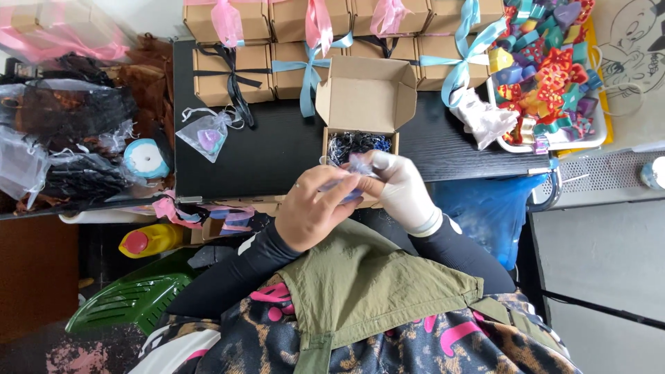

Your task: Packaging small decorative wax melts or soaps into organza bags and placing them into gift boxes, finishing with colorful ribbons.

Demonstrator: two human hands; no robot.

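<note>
My left hand (315, 211), bare, and my right hand (402, 187), in a white glove, meet over the near edge of a black table (277, 149). Together they hold a small sheer pouch with a purple piece inside (357, 170). Just beyond them stands an open brown cardboard box (364, 97), its lid flipped back and dark shredded paper (357, 144) in its base.
Closed brown boxes tied with pink, blue and black ribbons (305, 62) line the table's far side. A filled sheer pouch (208, 135) lies at the left, a white tray of colourful shaped pieces (547, 69) at the right. A ribbon spool (145, 158) and dark mesh bags (69, 111) sit left.
</note>
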